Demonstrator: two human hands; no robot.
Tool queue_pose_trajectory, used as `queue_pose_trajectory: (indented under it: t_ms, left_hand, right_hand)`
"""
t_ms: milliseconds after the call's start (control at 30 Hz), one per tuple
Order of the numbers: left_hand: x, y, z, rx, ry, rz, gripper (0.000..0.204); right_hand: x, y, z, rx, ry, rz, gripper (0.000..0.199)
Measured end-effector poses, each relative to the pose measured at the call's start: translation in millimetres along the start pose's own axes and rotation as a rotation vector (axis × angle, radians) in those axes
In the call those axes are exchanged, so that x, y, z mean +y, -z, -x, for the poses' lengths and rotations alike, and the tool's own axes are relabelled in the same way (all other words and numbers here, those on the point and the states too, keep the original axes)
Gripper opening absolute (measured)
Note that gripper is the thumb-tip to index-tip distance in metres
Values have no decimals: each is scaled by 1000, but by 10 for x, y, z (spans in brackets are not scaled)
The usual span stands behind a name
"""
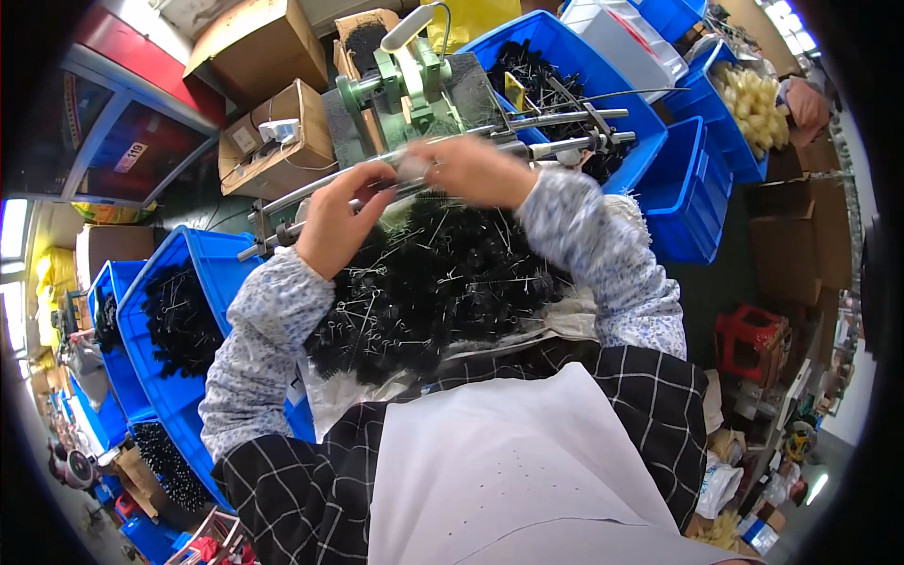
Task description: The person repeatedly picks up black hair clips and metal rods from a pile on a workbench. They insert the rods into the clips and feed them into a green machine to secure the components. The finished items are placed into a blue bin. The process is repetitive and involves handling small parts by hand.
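My left hand (341, 215) is at the metal rods (311, 191) of a green bench machine (407, 89), thumb and fingers drawn together in a pinch. What lies between those fingertips is too small to make out. Close on its right, my right hand (476, 171) is smeared by motion, and its fingers reach toward the left hand in front of the machine. Below both hands spreads a heap of small black bristle brushes (424, 292) with thin wire stems, several ending in loops. Pale cloth (556, 325) lies under the heap, against my lap.
A blue bin (645, 169) with black brushes stands beyond the machine at right, beside a smaller blue bin (692, 202). More blue bins (202, 250) with black brushes are at left. Cardboard boxes (315, 127) flank the machine; a red stool (750, 341) stands at right.
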State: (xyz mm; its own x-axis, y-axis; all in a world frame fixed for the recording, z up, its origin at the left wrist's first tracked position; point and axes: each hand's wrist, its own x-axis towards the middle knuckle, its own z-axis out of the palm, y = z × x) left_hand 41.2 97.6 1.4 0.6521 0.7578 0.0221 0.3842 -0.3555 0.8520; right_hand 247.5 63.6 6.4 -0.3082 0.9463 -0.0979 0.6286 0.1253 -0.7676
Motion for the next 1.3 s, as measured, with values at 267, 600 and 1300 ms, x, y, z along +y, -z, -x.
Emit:
queue_pose_trajectory:
  t_ms: [267,600,1300]
  left_hand:
    - [-539,405,459,-270,62,-388,44]
    - [-881,369,667,-517,238,-534,40]
    - [-224,679,394,-218,83,37,24]
  right_hand:
    - [988,98,-312,581,-70,764,22]
    - [1427,168,-490,595,-164,775,22]
    - [1458,78,-471,645,-223,753,32]
